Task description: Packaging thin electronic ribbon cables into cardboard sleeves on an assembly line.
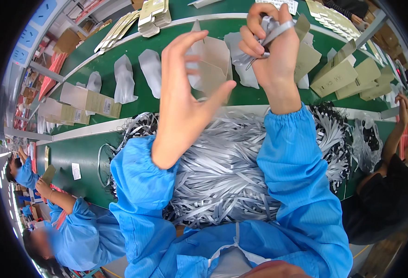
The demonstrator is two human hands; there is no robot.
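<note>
Clutching grey straps [277, 31], the right hand [276, 60] curls its fingers around a small bunch, one band lying across the palm and a thin dark loop hanging below the fist. The left hand [181, 99] is spread, thumb wide of the fingers, and grips nothing; it is beside an upright box [218, 53], though whether it touches the card I cannot tell.

The straps look light, limp and rather slick, so single ones would probably slide or tangle; a pinch on the flat band close to its end should hold better than the thin loop. The box looks light and stiff, its flaps easily bent, and is best taken by the side walls.

Below the wrists a pile [222, 171] of similar straps covers the near bench. Beyond it, white pouches [124, 79] and more boxes [336, 76] stand on green benchtop [178, 34].
</note>
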